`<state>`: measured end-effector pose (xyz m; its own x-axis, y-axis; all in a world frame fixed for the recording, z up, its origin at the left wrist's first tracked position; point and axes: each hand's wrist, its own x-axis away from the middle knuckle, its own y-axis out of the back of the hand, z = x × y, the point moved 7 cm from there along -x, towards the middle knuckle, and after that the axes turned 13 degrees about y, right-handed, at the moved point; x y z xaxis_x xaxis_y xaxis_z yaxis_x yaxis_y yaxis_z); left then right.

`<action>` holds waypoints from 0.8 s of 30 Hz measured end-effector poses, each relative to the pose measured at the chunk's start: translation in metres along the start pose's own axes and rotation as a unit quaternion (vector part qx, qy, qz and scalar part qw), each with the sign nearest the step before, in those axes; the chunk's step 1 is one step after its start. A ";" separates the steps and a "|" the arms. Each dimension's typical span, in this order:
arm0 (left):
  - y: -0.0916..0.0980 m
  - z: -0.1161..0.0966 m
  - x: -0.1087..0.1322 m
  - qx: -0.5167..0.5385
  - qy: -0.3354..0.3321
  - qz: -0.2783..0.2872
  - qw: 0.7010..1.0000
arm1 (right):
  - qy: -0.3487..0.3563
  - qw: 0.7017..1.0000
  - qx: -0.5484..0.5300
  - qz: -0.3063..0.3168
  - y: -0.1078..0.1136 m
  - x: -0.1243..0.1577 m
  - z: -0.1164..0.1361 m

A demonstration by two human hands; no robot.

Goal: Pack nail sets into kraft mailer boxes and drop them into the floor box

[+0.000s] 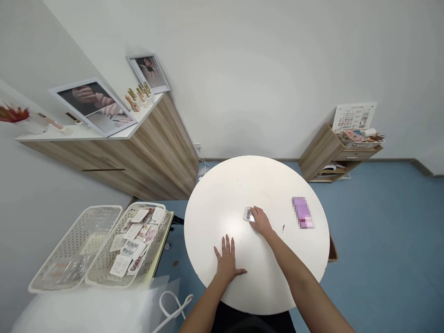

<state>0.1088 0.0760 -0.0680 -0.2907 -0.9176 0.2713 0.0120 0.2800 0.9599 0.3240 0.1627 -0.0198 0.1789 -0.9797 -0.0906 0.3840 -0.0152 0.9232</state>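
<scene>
On the tabletop [215, 199], left fingers [227, 245] splay; right fingers [256, 212] clasp a case's [247, 214] right end.

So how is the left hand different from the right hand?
The left hand is spread out wide on the white table; the right hand is curled at the edge of a small clear case.
The left hand is closer to the person's body; the right hand reaches farther out.
Both hands are bare.
</scene>
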 end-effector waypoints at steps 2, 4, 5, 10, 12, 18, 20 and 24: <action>-0.002 -0.001 -0.001 -0.008 0.007 0.005 1.000 | -0.004 1.000 -0.007 0.017 -0.004 -0.002 -0.011; -0.006 -0.001 -0.002 -0.014 0.013 0.010 1.000 | -0.002 0.999 -0.005 0.036 -0.009 0.000 -0.018; -0.008 -0.002 -0.002 -0.016 0.014 0.012 1.000 | -0.001 0.999 0.004 0.041 -0.011 0.002 -0.021; -0.019 -0.003 -0.004 -0.023 0.007 0.020 1.000 | 0.045 0.997 0.059 -0.011 -0.005 0.013 -0.003; -0.018 -0.005 -0.004 -0.014 0.007 0.022 1.000 | 0.101 0.993 0.052 -0.037 -0.003 0.019 0.018; 0.005 -0.019 -0.001 0.039 0.008 0.033 0.999 | 0.229 0.972 -0.007 -0.051 -0.006 0.033 0.082; 0.015 -0.019 0.002 0.077 0.007 0.055 0.996 | 0.259 0.965 -0.032 -0.042 -0.009 0.032 0.101; 0.036 0.013 0.029 0.198 0.039 0.056 0.978 | 0.303 0.949 -0.085 -0.013 -0.021 0.022 0.153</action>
<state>0.0887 0.0630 -0.0268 -0.2345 -0.8895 0.3921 -0.3363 0.4527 0.8258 0.1818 0.1111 0.0161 0.6349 -0.6843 -0.3587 0.5272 0.0443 0.8486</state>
